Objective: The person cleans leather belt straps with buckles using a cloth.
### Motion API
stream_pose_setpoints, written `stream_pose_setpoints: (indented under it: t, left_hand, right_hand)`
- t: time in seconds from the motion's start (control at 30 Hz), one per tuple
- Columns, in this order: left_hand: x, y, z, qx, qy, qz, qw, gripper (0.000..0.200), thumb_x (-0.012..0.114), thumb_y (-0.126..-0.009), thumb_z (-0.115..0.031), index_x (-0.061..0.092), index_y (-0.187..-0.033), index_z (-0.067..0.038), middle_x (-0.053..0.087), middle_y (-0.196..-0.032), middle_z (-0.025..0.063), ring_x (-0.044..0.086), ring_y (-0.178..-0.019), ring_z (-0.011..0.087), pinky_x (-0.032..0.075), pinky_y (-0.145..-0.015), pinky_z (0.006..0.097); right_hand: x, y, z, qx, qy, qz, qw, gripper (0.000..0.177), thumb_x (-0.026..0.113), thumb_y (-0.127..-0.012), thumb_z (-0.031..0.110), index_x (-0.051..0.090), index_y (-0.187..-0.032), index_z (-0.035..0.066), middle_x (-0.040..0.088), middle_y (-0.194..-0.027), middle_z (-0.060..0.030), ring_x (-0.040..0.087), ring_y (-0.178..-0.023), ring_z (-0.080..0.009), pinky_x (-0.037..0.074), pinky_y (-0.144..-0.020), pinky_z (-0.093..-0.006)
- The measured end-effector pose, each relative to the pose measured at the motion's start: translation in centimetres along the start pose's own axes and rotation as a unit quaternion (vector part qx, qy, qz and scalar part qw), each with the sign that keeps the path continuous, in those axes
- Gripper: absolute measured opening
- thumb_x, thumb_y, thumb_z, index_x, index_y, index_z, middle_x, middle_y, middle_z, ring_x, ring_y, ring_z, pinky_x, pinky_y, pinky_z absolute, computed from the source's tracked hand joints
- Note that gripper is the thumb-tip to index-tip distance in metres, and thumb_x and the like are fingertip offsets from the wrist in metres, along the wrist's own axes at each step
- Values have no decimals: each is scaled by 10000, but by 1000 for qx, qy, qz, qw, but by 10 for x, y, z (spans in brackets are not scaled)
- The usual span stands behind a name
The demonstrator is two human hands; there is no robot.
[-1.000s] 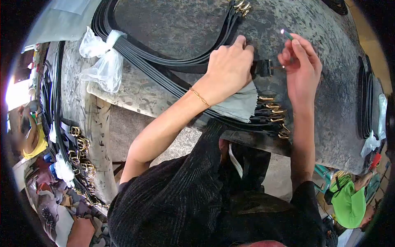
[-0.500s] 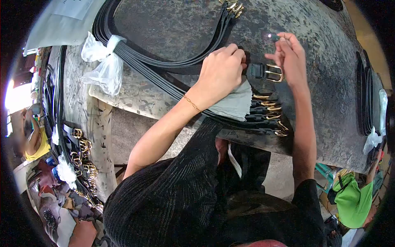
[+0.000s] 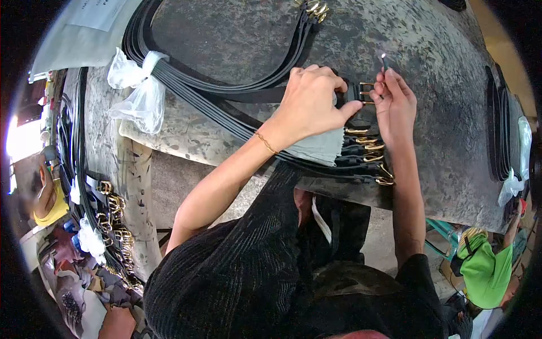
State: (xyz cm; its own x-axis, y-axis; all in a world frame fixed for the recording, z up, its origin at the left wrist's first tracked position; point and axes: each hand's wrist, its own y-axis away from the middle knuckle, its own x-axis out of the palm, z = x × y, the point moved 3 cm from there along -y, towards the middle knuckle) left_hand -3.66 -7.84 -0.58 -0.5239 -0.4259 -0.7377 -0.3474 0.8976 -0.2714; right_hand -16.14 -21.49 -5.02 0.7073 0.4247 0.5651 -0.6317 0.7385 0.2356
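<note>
My left hand (image 3: 313, 96) grips a black belt (image 3: 257, 95) close to its buckle end, thumb below the loop and fingers curled above. A gold buckle (image 3: 367, 93) juts out to the right of it. A grey cloth (image 3: 319, 148) lies beneath the wrist and palm, partly hidden by them. Raised beside the buckle, my right hand (image 3: 397, 99) pinches a small dark stick (image 3: 385, 63) with a bright glowing tip, pointing up. Under the cloth spreads a bundle of black belts (image 3: 209, 112), with several gold buckles (image 3: 370, 144) fanned out at its end.
The belts lie on a worn, dark-stained table (image 3: 440, 147). Clear plastic (image 3: 138, 93) ties the bundle at left. More belts hang at the left (image 3: 82, 141) and lie at the right edge (image 3: 497, 135). Leather scraps (image 3: 84, 294) fill the lower left. Other people are at both sides.
My left thumb has come out from under the fingers toward the buckle. My right hand has turned the stick from pointing left to pointing up and moved in by the buckle.
</note>
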Motion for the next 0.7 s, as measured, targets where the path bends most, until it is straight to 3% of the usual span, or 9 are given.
stream_pose_setpoints:
  t: [0.27,0.43,0.6,0.7]
  left_hand:
    - [13,2,-11,7,-122,-26,992,201,686,-822,-285,670,-811,-85,586,-855,65,567,-891,258,397,-776,435]
    - [8,1,-7,-39,-45,12,998,160,607,-877,-244,675,-859,-101,585,-884,54,555,-926,257,371,-824,432]
    - [10,-3,0,-74,-12,33,997,173,618,-870,-257,691,-877,-100,599,-893,48,554,-937,249,350,-853,421]
    - [8,-3,1,-83,5,43,996,167,628,-862,-250,700,-876,-100,612,-904,44,557,-944,243,340,-862,408]
  right_hand:
    - [2,-3,0,-24,22,16,999,164,575,-973,122,593,-1060,-17,596,-895,-57,548,-712,-104,576,-703,-345]
    - [8,1,-3,-69,78,13,994,220,590,-957,89,592,-1120,-60,562,-867,-38,536,-718,-79,610,-722,-359]
    - [9,1,-1,-59,78,3,995,210,591,-943,65,606,-1101,-72,555,-844,-39,541,-731,-86,620,-794,-397]
    - [11,3,1,-61,120,-7,991,198,578,-947,66,613,-1099,-56,575,-866,-58,576,-709,-97,612,-719,-345]
